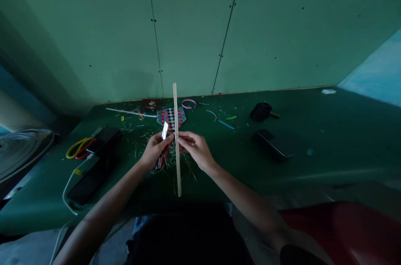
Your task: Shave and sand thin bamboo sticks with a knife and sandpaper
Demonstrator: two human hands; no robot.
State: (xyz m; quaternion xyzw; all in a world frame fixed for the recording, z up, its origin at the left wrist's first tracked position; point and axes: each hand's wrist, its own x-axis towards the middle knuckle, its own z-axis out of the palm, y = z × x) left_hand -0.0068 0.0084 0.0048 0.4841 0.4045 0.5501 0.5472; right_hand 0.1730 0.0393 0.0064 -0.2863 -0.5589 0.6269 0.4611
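Note:
My left hand [157, 148] is closed around a utility knife [158, 162], its bright blade [164, 130] pointing up and away from me. Between my hands stands a long pale strip [178, 164], nearly vertical in view, that looks like bamboo or wood. The fingers of my right hand [194, 148] pinch it near its middle. My left fingertips come close to the strip; whether they touch it I cannot tell. Just behind lies a woven multicolored piece [181, 115] in a checked pattern, partly hidden by the strip. Thin shavings [188, 160] are scattered under my hands.
Yellow and red-handled scissors [78, 148] lie at left beside a dark phone-like object [97, 146] and a white cable [65, 189]. A purple ring [189, 104] and paper scraps [226, 124] lie further back. At right are a black pouch-like item [261, 112] and a dark box-shaped device [274, 143].

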